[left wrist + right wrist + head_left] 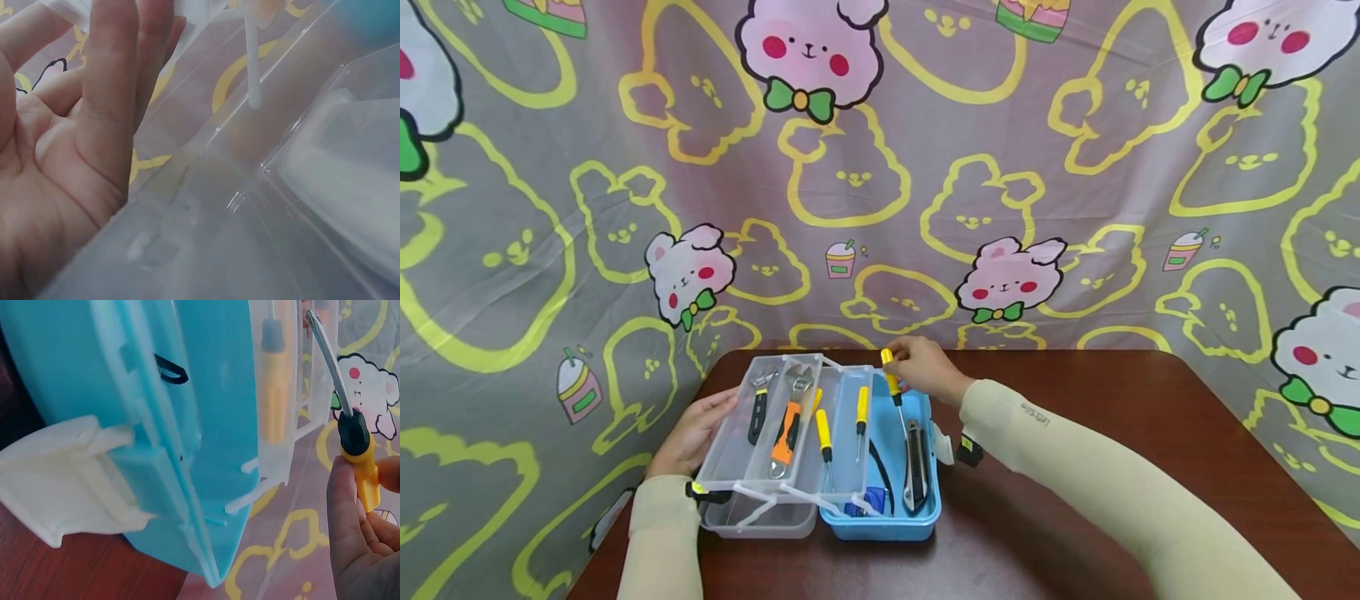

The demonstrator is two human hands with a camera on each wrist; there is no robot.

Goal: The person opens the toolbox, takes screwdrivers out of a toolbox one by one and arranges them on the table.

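Note:
My right hand (928, 367) pinches the yellow handle of a screwdriver (359, 465), with its metal shaft pointing down over the blue toolbox (883, 530). Under it, a black and grey utility knife (916, 471) lies in the box. On the left, straight fingers of my left hand (696, 429) touch the outer edge of the raised clear trays (722, 467). These trays hold a black-handled adjustable wrench (758, 417), a larger orange-handled adjustable wrench (786, 433) and yellow-handled screwdrivers (862, 408).
White hinge arms (760, 504) link the trays to the box. A blue item (872, 502) and a black strip (882, 467) lie inside the box. Its white latch (62, 478) sticks out on the right. Behind the brown table (1075, 417) hangs a patterned cloth (880, 250).

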